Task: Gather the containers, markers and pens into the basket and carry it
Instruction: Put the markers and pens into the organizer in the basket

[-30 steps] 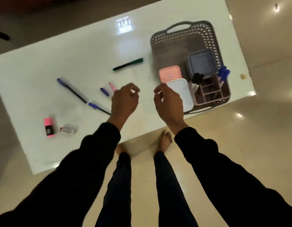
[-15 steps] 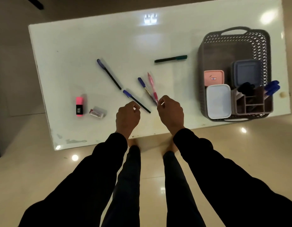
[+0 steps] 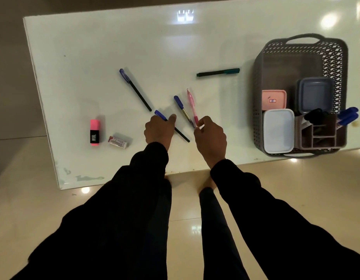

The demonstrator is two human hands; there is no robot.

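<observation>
The table point(image 3: 114, 47) has a glossy, smooth white top that mirrors the ceiling lights. The basket point(image 3: 334, 57) at its right end is matt grey plastic with perforated lattice walls. Inside the basket, 3 lidded containers point(image 3: 278, 130) show smooth plastic. The floor point(image 3: 296, 178) beside the table is polished, reflective tile. Both sleeves point(image 3: 276, 229) are matt black cloth.

basket point(image 3: 260, 81): grey lattice, right end of desk point(image 3: 106, 47)
containers: white point(image 3: 278, 130), pink point(image 3: 273, 99), blue-grey point(image 3: 314, 94), all in basket
organizer point(image 3: 324, 136): in basket, blue markers point(image 3: 347, 117) upright
pens on desk: green point(image 3: 217, 72), long blue-capped point(image 3: 134, 89), blue-capped point(image 3: 181, 106), pink point(image 3: 192, 105)
highlighter point(image 3: 94, 132): pink, left
</observation>
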